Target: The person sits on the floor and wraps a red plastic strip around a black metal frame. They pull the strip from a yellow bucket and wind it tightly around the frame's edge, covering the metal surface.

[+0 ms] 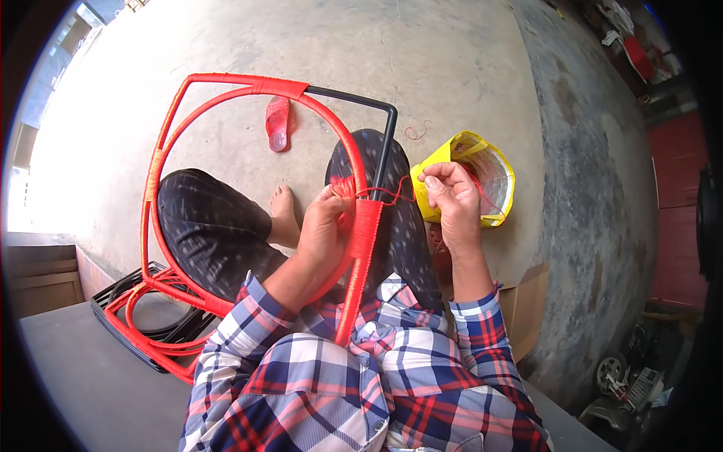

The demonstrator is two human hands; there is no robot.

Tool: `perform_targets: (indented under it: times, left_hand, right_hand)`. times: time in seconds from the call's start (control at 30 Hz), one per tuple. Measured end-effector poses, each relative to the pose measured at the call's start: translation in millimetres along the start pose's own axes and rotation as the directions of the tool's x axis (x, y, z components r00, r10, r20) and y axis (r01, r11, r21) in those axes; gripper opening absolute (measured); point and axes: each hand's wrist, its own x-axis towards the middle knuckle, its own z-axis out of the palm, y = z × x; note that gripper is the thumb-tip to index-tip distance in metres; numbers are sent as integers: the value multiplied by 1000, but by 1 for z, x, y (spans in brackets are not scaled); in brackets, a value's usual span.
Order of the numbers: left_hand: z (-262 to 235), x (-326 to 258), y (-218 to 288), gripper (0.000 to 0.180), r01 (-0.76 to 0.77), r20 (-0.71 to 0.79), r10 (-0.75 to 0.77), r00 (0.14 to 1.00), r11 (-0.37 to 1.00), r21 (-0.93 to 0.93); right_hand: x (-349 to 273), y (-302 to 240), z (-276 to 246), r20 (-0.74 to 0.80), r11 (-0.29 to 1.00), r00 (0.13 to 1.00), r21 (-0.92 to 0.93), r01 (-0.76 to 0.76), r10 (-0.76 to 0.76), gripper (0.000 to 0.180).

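A large frame (pixel 154 181), a ring set inside a squarish outline, stands across my lap. Red cord wraps most of it, while its upper right corner (pixel 392 113) is bare black. My left hand (pixel 324 226) is closed round the frame's right side, with a small bundle of red cord (pixel 344 187) at its fingers. From there a loose red strand (pixel 392 197) runs toward the right. My right hand (pixel 454 197) is raised in front of a yellow bag, thumb and forefinger pinched together on the red cord.
The yellow bag (pixel 427 188) stands open on the concrete floor, red cord inside. More red and black frames (pixel 162 316) lie stacked on the grey bench (pixel 68 346) at my left. A red slipper (pixel 277 120) lies ahead, and a cardboard piece (pixel 527 309) is at my right.
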Motion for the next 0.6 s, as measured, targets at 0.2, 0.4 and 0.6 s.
perform_targets:
  times: [0.2,0.4,0.6]
  left_hand:
    - [7,-6,-1,16,-90,-73,95,993,993,76]
    - [16,-9,-1,15,-99,-170,96,981,995,-12]
    - [4,-1,-2,7,-140,-208,148,967,989,56]
  right_hand:
    - [-9,4,19,208,966,965,-236,-109,160,6]
    - [-4,2,8,10,994,998,-90,59,-58,11]
    - [-7,9,21,217,932,976,-359,53,28,13]
